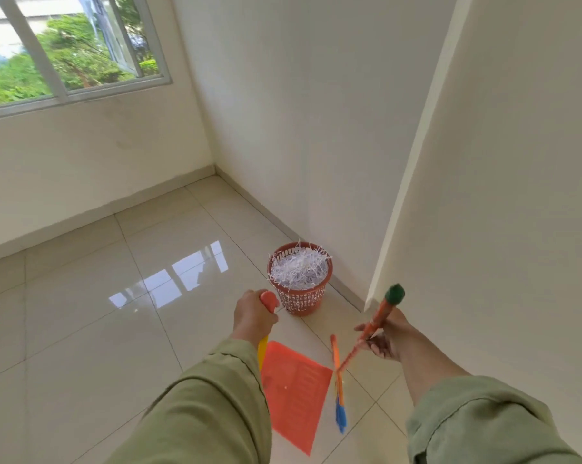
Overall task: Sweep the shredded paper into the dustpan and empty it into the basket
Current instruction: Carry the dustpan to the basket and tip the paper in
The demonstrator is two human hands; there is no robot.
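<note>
A brown mesh basket (299, 301) stands on the floor by the wall corner, heaped with white shredded paper (299, 270). My left hand (253, 315) grips the pink end of the dustpan's yellow handle (262, 349). The orange dustpan (294, 388) hangs below that hand, over the tiles, and looks empty. My right hand (385, 338) holds the broom's orange stick (371, 324), which has a green cap on top. The broom head (338, 390), orange with blue bristles, sits beside the dustpan's right edge.
Glossy cream floor tiles (115, 329) spread to the left and reflect the window (65, 51). A white wall corner (383, 262) juts out at the right, just behind the basket. No loose paper shows on the floor.
</note>
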